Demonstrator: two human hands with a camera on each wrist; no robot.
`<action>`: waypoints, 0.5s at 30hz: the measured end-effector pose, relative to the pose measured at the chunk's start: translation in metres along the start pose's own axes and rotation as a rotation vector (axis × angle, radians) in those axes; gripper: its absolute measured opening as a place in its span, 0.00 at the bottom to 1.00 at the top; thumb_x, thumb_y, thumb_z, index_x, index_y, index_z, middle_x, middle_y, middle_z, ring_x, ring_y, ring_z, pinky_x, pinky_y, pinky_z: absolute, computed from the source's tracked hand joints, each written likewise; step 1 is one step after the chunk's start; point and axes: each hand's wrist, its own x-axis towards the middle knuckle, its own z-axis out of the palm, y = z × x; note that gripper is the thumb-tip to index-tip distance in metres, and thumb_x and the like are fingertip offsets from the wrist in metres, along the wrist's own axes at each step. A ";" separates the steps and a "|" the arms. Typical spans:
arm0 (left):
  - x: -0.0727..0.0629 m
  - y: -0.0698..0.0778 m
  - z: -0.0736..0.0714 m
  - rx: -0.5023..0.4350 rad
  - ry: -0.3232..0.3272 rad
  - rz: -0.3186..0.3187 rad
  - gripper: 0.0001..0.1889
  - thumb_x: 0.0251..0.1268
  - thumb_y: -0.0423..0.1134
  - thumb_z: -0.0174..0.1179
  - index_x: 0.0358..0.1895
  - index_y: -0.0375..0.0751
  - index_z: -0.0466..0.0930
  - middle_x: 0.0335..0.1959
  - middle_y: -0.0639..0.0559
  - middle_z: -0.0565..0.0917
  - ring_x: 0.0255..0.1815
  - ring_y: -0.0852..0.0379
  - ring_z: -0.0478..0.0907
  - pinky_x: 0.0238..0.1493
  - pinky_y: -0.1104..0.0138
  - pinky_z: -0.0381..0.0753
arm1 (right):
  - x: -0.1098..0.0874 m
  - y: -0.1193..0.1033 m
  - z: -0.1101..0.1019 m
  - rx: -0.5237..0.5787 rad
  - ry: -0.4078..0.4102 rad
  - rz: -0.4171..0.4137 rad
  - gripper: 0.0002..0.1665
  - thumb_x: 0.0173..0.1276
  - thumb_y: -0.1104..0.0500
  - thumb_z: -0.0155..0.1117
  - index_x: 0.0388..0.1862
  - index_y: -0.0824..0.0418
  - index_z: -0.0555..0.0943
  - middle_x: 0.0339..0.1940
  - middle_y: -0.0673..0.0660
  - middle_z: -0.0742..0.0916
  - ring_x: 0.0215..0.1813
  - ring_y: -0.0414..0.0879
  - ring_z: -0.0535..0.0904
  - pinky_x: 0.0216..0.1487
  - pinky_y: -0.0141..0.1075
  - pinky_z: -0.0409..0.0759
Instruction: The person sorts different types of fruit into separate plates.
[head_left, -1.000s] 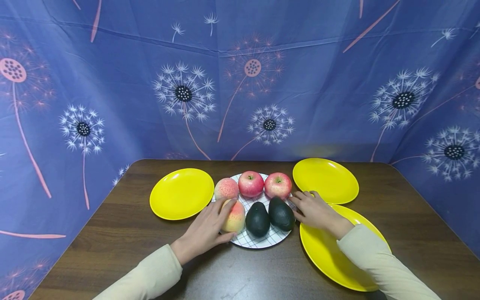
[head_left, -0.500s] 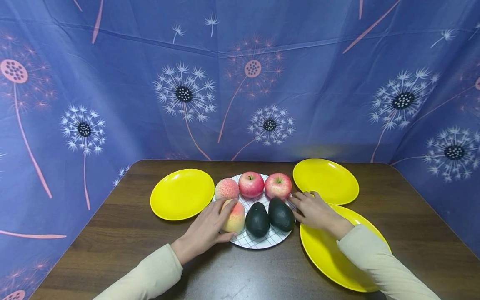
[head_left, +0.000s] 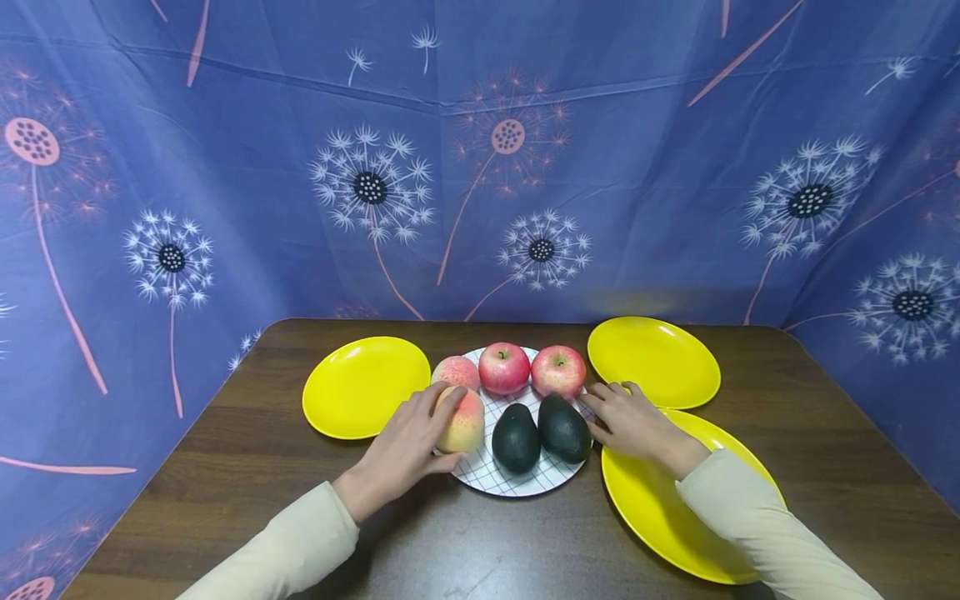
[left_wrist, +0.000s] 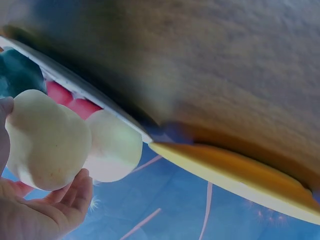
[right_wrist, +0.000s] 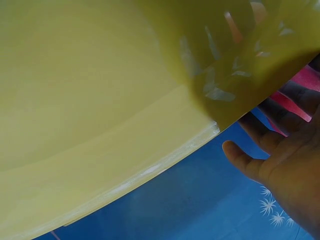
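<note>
My left hand (head_left: 397, 446) grips a yellow-and-pink peach (head_left: 462, 423) between thumb and fingers, over the left side of a white checked plate (head_left: 480, 479). From the left wrist view, this peach (left_wrist: 47, 140) sits in the fingers, overlapping a second peach (left_wrist: 117, 145) behind it. That plate also bears two apples (head_left: 503, 367) at the back and two dark avocados (head_left: 516, 439) in front. At its right rim, my right hand (head_left: 633, 425) holds nothing, its fingertips near an avocado (head_left: 564, 429) and an apple (head_left: 558, 372). Loosely spread fingers show in the right wrist view.
A yellow plate (head_left: 366, 387) lies to the left of the checked plate. Two more stand at the right: one at the back (head_left: 652, 362), and a large yellow plate (head_left: 675, 529) under the right forearm. A blue dandelion-print cloth (head_left: 450, 167) hangs behind the brown table (head_left: 247, 442).
My left hand has moved the gripped peach slightly up and to the left, away from the avocado beside it. The right hand has stayed in place.
</note>
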 end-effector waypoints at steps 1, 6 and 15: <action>0.000 -0.001 -0.001 0.001 0.006 -0.001 0.47 0.40 0.54 0.71 0.66 0.50 0.56 0.57 0.47 0.69 0.51 0.50 0.69 0.51 0.59 0.74 | 0.000 0.000 0.000 0.006 -0.002 0.003 0.28 0.58 0.48 0.63 0.55 0.61 0.76 0.49 0.60 0.80 0.50 0.57 0.74 0.57 0.57 0.66; 0.000 -0.004 -0.007 0.005 0.030 -0.010 0.46 0.41 0.53 0.70 0.65 0.50 0.56 0.57 0.47 0.69 0.50 0.50 0.70 0.49 0.59 0.74 | 0.000 0.001 0.000 0.024 -0.019 0.011 0.29 0.58 0.48 0.62 0.56 0.60 0.75 0.51 0.59 0.79 0.52 0.57 0.73 0.58 0.57 0.65; 0.001 -0.011 -0.019 0.020 0.072 -0.022 0.45 0.41 0.53 0.70 0.65 0.48 0.57 0.57 0.45 0.69 0.49 0.48 0.71 0.51 0.57 0.74 | 0.000 0.000 -0.002 0.029 -0.045 0.018 0.30 0.58 0.48 0.62 0.58 0.60 0.74 0.54 0.61 0.78 0.54 0.58 0.72 0.59 0.58 0.64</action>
